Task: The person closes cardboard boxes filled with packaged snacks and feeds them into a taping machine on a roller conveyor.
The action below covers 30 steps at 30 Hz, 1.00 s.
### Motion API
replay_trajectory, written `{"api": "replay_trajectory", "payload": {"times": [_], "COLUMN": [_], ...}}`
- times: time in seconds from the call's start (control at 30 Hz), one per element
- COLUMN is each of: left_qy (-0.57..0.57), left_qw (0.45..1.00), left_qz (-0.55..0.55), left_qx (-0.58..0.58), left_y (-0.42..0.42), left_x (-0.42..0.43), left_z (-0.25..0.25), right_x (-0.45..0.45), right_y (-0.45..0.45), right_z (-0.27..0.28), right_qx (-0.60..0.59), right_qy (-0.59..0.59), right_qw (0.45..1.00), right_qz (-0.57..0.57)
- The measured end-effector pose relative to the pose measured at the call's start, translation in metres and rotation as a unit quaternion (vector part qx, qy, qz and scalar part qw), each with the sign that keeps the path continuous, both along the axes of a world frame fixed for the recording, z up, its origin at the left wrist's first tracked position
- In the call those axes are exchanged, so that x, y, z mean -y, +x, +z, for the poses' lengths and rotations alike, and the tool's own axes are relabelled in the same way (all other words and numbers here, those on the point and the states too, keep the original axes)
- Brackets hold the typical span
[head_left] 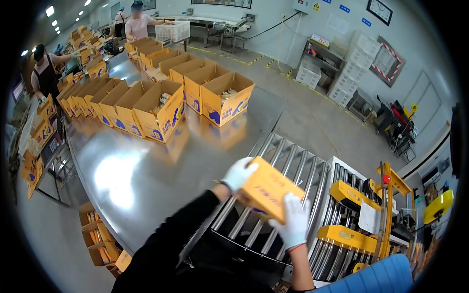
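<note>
A closed yellow-orange box is held tilted above the metal rollers. My left hand, in a white glove, grips its upper left end. On the lower right end is my right hand, also white-gloved, with its fingers against the box side. Open yellow cartons with packets inside stand in rows on the shiny steel table, beyond my hands. The box's underside and some fingertips are hidden.
Right of the rollers stands a machine with yellow guides and a red knob. More open cartons sit low at the left. Two co-workers stand farther back. White crates are stacked near the wall.
</note>
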State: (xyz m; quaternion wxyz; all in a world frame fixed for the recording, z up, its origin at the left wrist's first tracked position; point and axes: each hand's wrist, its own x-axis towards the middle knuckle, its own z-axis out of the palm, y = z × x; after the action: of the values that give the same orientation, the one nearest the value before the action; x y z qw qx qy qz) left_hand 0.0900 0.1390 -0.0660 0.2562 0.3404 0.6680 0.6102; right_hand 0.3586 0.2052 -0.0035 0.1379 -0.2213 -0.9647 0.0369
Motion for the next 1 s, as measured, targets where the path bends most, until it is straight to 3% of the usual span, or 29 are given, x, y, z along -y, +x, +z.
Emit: {"api": "replay_trajectory", "payload": {"times": [0.03, 0.07, 0.13, 0.17, 0.2, 0.27, 0.3, 0.33, 0.37, 0.4, 0.43, 0.47, 0.53, 0.6, 0.63, 0.67, 0.7, 0.73, 0.77, 0.83, 0.87, 0.9, 0.93, 0.97, 1.0], "left_qy": [-0.010, 0.059, 0.083, 0.077, 0.068, -0.071, -0.077, -0.048, 0.112, -0.080, -0.055, -0.123, -0.231, -0.357, -0.365, -0.370, -0.395, -0.423, -0.423, -0.318, -0.340, -0.191, -0.140, 0.027, 0.038], "left_qw": [0.995, 0.993, 0.989, 0.992, 0.960, 0.912, 0.928, 0.941, 0.923, 0.907, 0.841, 0.764, 0.602, 0.630, 0.678, 0.723, 0.721, 0.715, 0.695, 0.669, 0.710, 0.799, 0.847, 0.890, 0.910], "left_qz": [0.075, 0.085, 0.071, -0.098, -0.265, -0.400, -0.361, -0.235, -0.027, 0.020, 0.151, 0.264, 0.473, 0.461, 0.429, 0.395, 0.343, 0.286, 0.197, 0.090, -0.007, -0.039, -0.130, -0.173, -0.202], "left_qx": [-0.064, -0.048, -0.099, -0.020, 0.059, 0.060, -0.051, -0.236, -0.367, -0.413, -0.516, -0.576, -0.601, -0.513, -0.472, -0.429, -0.455, -0.479, -0.547, -0.666, -0.617, -0.569, -0.496, -0.421, -0.359], "left_y": [0.030, 0.065, 0.140, 0.151, 0.156, 0.133, 0.113, 0.077, 0.035, -0.010, -0.063, -0.111, -0.213, -0.284, -0.293, -0.296, -0.265, -0.214, -0.177, -0.115, -0.085, -0.076, -0.065, -0.053, -0.043], "left_x": [-0.028, -0.061, -0.098, -0.103, -0.107, -0.081, -0.087, -0.079, -0.062, -0.021, 0.000, 0.024, 0.070, 0.128, 0.127, 0.128, 0.126, 0.124, 0.131, 0.154, 0.163, 0.171, 0.169, 0.165, 0.161], "left_z": [0.002, -0.009, -0.013, -0.014, -0.013, 0.019, -0.018, -0.023, -0.017, 0.055, 0.063, 0.074, 0.077, 0.041, 0.032, 0.028, 0.040, 0.056, 0.061, 0.060, 0.080, 0.064, 0.071, 0.083, 0.095], "right_x": [-0.020, -0.042, -0.075, -0.089, -0.102, -0.116, -0.121, -0.123, -0.123, -0.129, -0.136, -0.141, -0.145, -0.139, -0.130, -0.142, -0.137, -0.119, -0.083, -0.052, -0.025, -0.010, 0.005, 0.012, 0.019], "right_y": [0.010, 0.017, 0.024, 0.026, 0.027, 0.035, 0.042, 0.047, 0.053, 0.058, 0.064, 0.069, 0.074, 0.073, 0.062, 0.056, 0.052, 0.029, 0.007, -0.035, -0.053, -0.065, -0.073, -0.071, -0.068], "right_z": [-0.001, -0.009, -0.004, -0.008, -0.013, -0.022, -0.023, -0.025, -0.024, -0.027, -0.031, -0.035, -0.035, -0.022, -0.013, -0.020, -0.058, -0.080, -0.067, -0.076, -0.058, -0.053, -0.026, -0.019, -0.013], "right_qx": [0.008, 0.031, 0.035, 0.029, 0.022, 0.026, 0.000, -0.028, -0.045, -0.047, -0.038, -0.029, -0.058, 0.040, 0.026, 0.050, -0.136, -0.229, -0.199, -0.147, -0.178, -0.218, -0.209, -0.166, -0.122], "right_qy": [0.019, 0.045, 0.044, 0.051, 0.059, 0.090, 0.098, 0.103, 0.102, 0.100, 0.093, 0.086, 0.104, 0.126, 0.103, -0.057, -0.094, -0.324, -0.328, -0.188, -0.166, -0.157, -0.128, -0.094, -0.059], "right_qw": [0.998, 0.991, 0.979, 0.979, 0.979, 0.974, 0.973, 0.972, 0.969, 0.969, 0.967, 0.965, 0.960, 0.950, 0.957, 0.974, 0.982, 0.912, 0.921, 0.971, 0.970, 0.962, 0.963, 0.972, 0.977], "right_qz": [-0.053, -0.125, -0.196, -0.194, -0.192, -0.205, -0.207, -0.210, -0.222, -0.222, -0.234, -0.248, -0.252, -0.282, -0.269, -0.215, -0.093, -0.103, -0.063, 0.020, 0.025, 0.053, 0.107, 0.137, 0.165]}}
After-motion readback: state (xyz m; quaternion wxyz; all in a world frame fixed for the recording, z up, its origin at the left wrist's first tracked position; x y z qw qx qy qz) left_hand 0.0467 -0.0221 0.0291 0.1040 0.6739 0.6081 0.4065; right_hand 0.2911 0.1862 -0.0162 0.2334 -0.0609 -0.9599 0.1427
